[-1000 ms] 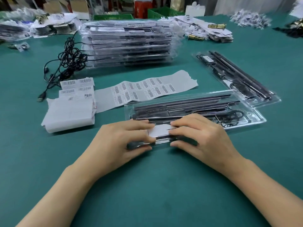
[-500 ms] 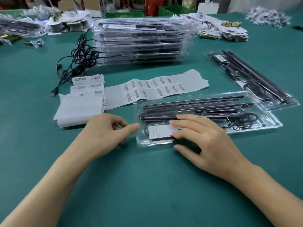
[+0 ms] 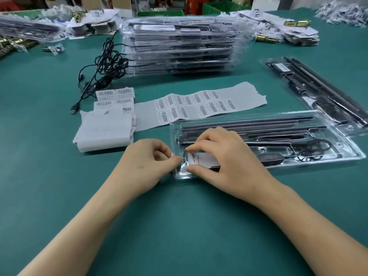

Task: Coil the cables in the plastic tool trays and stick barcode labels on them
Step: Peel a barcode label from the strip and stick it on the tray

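Observation:
A clear plastic tool tray [image 3: 318, 163] with long black parts lies in front of me on the green table. At its left end a white printed card [image 3: 201, 160] sits in the tray, and a thin black cable [image 3: 185, 155] loops beside it. My left hand [image 3: 149, 162] has its fingers curled, and thumb and index finger pinch the cable loop at the tray's left edge. My right hand [image 3: 225, 156] lies over the tray and holds the card's left end between index finger and thumb. More coiled cable [image 3: 314, 150] lies in the tray's right part.
A strip of barcode labels [image 3: 199, 105] lies just behind the tray, with a folded label stack [image 3: 105, 130] to its left. Farther back are a loose black USB cable tangle [image 3: 108, 62] and a tall stack of trays [image 3: 179, 44]. Another filled tray [image 3: 318, 92] lies at the right.
My left hand left the tray, then came back to its left end and curled onto the cable loop. My right hand shifted left along the card and now pinches its end.

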A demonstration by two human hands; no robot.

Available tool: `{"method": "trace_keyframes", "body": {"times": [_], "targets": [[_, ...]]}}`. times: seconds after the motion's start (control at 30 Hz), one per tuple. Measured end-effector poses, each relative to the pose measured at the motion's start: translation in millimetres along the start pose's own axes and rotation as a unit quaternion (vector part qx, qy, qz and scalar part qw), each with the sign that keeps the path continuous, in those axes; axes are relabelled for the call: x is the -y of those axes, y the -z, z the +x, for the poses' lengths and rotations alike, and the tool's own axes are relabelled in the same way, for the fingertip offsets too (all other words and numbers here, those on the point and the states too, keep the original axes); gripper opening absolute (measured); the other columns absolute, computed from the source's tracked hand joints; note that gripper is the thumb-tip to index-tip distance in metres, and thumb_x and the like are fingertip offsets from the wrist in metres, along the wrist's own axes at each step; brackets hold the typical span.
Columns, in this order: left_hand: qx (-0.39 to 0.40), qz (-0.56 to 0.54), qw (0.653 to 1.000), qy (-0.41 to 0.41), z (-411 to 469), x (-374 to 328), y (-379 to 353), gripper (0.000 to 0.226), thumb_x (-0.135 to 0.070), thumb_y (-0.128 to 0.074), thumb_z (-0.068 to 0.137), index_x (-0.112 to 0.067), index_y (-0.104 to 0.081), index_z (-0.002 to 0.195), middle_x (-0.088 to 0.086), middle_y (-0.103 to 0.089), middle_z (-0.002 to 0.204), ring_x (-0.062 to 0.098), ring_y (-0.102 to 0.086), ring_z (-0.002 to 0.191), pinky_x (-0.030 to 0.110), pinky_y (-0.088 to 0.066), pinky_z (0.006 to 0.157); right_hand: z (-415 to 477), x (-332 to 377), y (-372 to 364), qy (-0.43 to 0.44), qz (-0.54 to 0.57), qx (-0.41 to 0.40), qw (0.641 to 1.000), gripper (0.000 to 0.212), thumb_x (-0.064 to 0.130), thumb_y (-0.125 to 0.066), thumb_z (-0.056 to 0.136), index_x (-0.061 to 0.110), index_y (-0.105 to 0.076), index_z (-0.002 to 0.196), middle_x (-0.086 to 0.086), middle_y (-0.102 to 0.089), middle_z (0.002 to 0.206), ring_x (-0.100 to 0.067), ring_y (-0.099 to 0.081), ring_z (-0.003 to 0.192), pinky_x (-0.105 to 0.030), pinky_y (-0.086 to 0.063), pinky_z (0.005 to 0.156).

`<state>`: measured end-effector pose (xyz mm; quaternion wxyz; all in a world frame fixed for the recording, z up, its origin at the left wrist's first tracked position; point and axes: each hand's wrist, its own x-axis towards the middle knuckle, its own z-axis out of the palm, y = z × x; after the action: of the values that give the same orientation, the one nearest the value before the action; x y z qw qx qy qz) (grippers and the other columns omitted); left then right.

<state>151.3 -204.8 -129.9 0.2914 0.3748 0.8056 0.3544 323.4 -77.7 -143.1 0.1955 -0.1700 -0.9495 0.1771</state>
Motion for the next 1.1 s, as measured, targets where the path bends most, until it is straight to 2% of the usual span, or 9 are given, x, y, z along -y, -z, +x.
{"method": "trace_keyframes", "body": {"times": [0.1, 0.17, 0.27, 0.4, 0.5, 0.6, 0.77, 0.93, 1.1], "targets": [[0.010, -0.028, 1.000, 0.001, -2.9, -1.2, -1.3, 0.018, -0.032, -0.077, 0.084, -0.019, -0.065, 0.080, -0.002, -0.075, 0.069, 0.011, -0.071, 0.059, 0.022, -0.049, 0.056, -2.3, -1.9, 0.1, 0.001, 0.019, -0.016, 1.000, 0.039, 0.050, -0.071, 0.088, 0.024, -0.069, 0.117, 0.014, -0.063, 0.110, -0.010, -0.056, 0.108, -0.037, -0.042, 0.097], [0.021, -0.047, 0.999, 0.011, -3.1, -1.9, -0.8, 0.018, -0.031, -0.077, 0.085, -0.019, -0.064, 0.083, 0.000, -0.076, 0.071, 0.017, -0.074, 0.067, 0.028, -0.047, 0.064, -3.4, -2.1, 0.5, 0.002, 0.031, -0.030, 0.999, 0.039, 0.049, -0.075, 0.087, 0.024, -0.067, 0.116, 0.015, -0.063, 0.109, -0.009, -0.056, 0.107, -0.036, -0.042, 0.098], [0.041, -0.135, 0.989, 0.036, -2.2, -4.0, -1.2, 0.022, -0.021, -0.079, 0.086, -0.009, -0.060, 0.088, 0.010, -0.077, 0.076, 0.025, -0.076, 0.073, 0.036, -0.061, 0.068, -4.8, -1.3, 1.2, 0.008, 0.032, -0.055, 0.998, 0.039, 0.047, -0.077, 0.086, 0.022, -0.067, 0.114, 0.013, -0.063, 0.106, -0.010, -0.056, 0.103, -0.035, -0.043, 0.095], [0.061, -0.250, 0.966, 0.031, -4.9, -10.6, -1.9, 0.024, -0.003, -0.077, 0.086, -0.005, -0.053, 0.084, 0.021, -0.076, 0.082, 0.032, -0.077, 0.077, 0.025, -0.060, 0.068, -7.4, 0.5, 3.7, 0.026, 0.019, -0.086, 0.996, 0.038, 0.043, -0.079, 0.085, 0.019, -0.068, 0.113, 0.009, -0.064, 0.107, -0.015, -0.058, 0.105, -0.038, -0.043, 0.094], [0.076, -0.289, 0.954, 0.033, -5.6, -14.2, 0.8, 0.031, -0.007, -0.085, 0.076, -0.006, -0.054, 0.083, 0.021, -0.077, 0.087, 0.031, -0.077, 0.080, 0.024, -0.059, 0.064, -9.2, 1.7, 6.0, 0.034, 0.011, -0.104, 0.994, 0.038, 0.041, -0.079, 0.084, 0.018, -0.069, 0.112, 0.007, -0.064, 0.109, -0.017, -0.058, 0.106, -0.040, -0.043, 0.095], [0.073, -0.293, 0.953, 0.025, -6.0, -13.8, 0.0, 0.033, -0.007, -0.083, 0.071, -0.005, -0.053, 0.083, 0.019, -0.077, 0.088, 0.031, -0.077, 0.079, 0.026, -0.060, 0.065, -9.3, 2.1, 6.9, 0.036, 0.005, -0.104, 0.994, 0.037, 0.041, -0.079, 0.085, 0.018, -0.069, 0.111, 0.005, -0.065, 0.109, -0.019, -0.059, 0.106, -0.041, -0.042, 0.095], [0.060, -0.278, 0.959, 0.000, -5.5, -11.4, -1.4, 0.028, 0.006, -0.079, 0.080, -0.003, -0.052, 0.082, 0.018, -0.077, 0.087, 0.029, -0.076, 0.075, 0.029, -0.061, 0.071, -9.3, 1.7, 6.4, 0.045, -0.013, -0.108, 0.993, 0.037, 0.042, -0.079, 0.084, 0.018, -0.069, 0.111, 0.005, -0.063, 0.109, -0.019, -0.058, 0.106, -0.040, -0.041, 0.094], [0.057, -0.265, 0.963, 0.001, -5.9, -13.8, -2.5, 0.031, -0.005, -0.080, 0.068, -0.007, -0.051, 0.079, 0.018, -0.077, 0.085, 0.026, -0.074, 0.073, 0.027, -0.059, 0.062, -9.3, 1.7, 4.9, 0.054, -0.016, -0.112, 0.992, 0.037, 0.043, -0.079, 0.084, 0.019, -0.069, 0.111, 0.006, -0.063, 0.109, -0.019, -0.058, 0.106, -0.039, -0.040, 0.095], [0.063, -0.274, 0.960, 0.002, -5.8, -13.6, -2.4, 0.031, -0.006, -0.078, 0.068, -0.006, -0.050, 0.080, 0.020, -0.076, 0.085, 0.026, -0.071, 0.066, 0.029, -0.058, 0.064, -9.1, 1.7, 5.2, 0.053, -0.015, -0.112, 0.992, 0.037, 0.043, -0.080, 0.084, 0.019, -0.069, 0.110, 0.006, -0.063, 0.109, -0.018, -0.057, 0.106, -0.038, -0.040, 0.095]]}}
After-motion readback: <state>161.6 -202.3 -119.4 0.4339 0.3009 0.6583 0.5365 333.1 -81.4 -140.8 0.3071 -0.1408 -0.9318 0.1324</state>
